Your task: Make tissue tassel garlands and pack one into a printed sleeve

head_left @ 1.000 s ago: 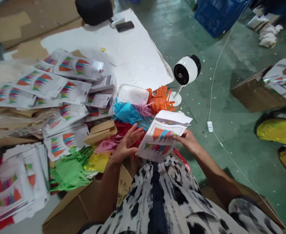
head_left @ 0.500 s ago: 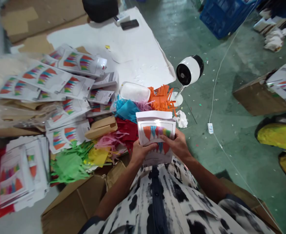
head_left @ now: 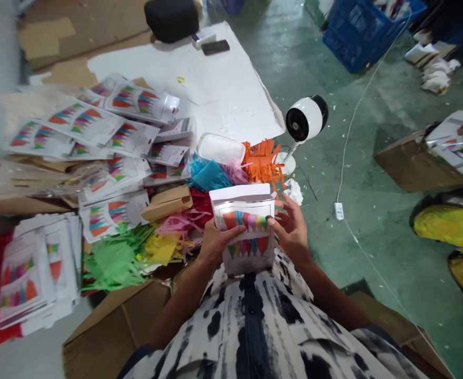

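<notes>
A white packet (head_left: 247, 239), printed with colourful tassel garlands, is held upright in front of my body. Its white top flap stands up from the upper edge. My left hand (head_left: 218, 242) grips its left side, the thumb lying across the printed front and the other fingers hidden behind. At the right edge is my right hand (head_left: 292, 229), fingers spread apart and thumb tip at the packet's border; whether the thumb presses on it I cannot tell. Just beyond the packet lie blue (head_left: 208, 175) and orange (head_left: 261, 160) fringed tissue paper pieces.
Printed packets (head_left: 85, 121) are piled at the left, with a stack of printed cards (head_left: 22, 279) nearer me. Green fringed paper (head_left: 115, 263) and a white tray (head_left: 219, 149) lie nearby. A small fan (head_left: 306, 118), a blue crate (head_left: 358, 37) and a cardboard box (head_left: 405, 163) stand rightward.
My right hand has loosened from the packet's right side, its fingers now spread. The packet and my left hand have shifted slightly left and nearer my body.
</notes>
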{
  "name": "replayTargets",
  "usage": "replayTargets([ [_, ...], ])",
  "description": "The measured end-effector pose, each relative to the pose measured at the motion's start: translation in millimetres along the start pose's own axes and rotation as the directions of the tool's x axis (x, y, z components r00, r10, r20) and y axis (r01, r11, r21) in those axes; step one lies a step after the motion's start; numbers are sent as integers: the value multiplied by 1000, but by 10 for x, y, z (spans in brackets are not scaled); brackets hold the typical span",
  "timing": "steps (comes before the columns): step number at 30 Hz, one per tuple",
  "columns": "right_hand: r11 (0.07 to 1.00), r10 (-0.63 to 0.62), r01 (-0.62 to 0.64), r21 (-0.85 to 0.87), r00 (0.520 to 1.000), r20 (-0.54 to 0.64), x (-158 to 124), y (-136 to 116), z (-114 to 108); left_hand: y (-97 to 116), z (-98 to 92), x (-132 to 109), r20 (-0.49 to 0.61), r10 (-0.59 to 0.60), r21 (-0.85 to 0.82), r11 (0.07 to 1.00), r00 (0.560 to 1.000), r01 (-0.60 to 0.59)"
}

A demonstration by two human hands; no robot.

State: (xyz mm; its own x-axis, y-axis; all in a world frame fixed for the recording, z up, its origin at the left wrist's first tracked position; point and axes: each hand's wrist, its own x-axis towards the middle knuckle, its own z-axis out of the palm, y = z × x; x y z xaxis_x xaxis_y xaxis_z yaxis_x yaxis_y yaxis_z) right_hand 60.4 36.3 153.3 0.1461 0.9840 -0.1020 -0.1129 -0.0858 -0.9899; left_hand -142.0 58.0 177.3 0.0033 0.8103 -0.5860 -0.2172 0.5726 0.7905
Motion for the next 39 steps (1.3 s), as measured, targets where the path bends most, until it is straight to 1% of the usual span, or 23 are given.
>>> replayTargets([
  [3,998,-69,69,3,997,-34,4,19,15,-17,-22,-20,38,9,5,1000,999,-9],
  [7,981,-169,161,-105,984,-64,13,5,66,-20,-64,-29,131,11,-15,1000,991,-9],
  [9,971,-194,185,-149,980,-48,35,-41,61,-31,-89,-25,157,8,-8,1000,988,-7],
  [12,955,-218,218,-201,976,21,104,-137,-7,-65,-129,-8,185,20,12,1000,982,-23],
  [14,951,-207,221,-219,975,84,166,-196,-70,-95,-155,8,207,60,22,998,977,-66],
  [15,951,-193,214,-224,975,112,197,-217,-100,-109,-169,17,204,102,11,994,974,-107],
  [17,953,-163,194,-235,976,145,248,-240,-146,-134,-203,45,165,224,-50,974,960,-219],
  [20,957,-130,161,-241,982,140,282,-223,-181,-153,-273,113,62,393,-138,914,918,-382],
  [22,964,-110,138,-228,985,132,286,-193,-187,-152,-327,173,22,468,-113,879,884,-463],
  [23,967,-105,131,-220,986,129,287,-178,-187,-148,-352,203,13,511,-77,857,859,-509],
  [27,971,-95,121,-206,987,129,307,-135,-190,-113,-445,291,63,690,105,714,721,-692],
  [28,971,-94,121,-207,986,136,315,-130,-194,-102,-471,301,82,710,139,687,699,-713],
  [29,970,-93,122,-208,985,146,322,-127,-199,-88,-498,309,105,716,172,671,691,-721],
  [33,964,-98,140,-225,977,188,334,-137,-213,7,-574,335,197,698,336,612,688,-716],
  [35,955,-114,161,-247,974,195,340,-163,-203,77,-559,360,187,703,400,584,686,-707],
  [37,937,-159,207,-282,970,185,355,-200,-182,141,-508,392,126,702,388,615,701,-686],
  [39,909,-229,271,-316,960,163,380,-237,-158,178,-442,425,56,669,298,697,741,-652],
])
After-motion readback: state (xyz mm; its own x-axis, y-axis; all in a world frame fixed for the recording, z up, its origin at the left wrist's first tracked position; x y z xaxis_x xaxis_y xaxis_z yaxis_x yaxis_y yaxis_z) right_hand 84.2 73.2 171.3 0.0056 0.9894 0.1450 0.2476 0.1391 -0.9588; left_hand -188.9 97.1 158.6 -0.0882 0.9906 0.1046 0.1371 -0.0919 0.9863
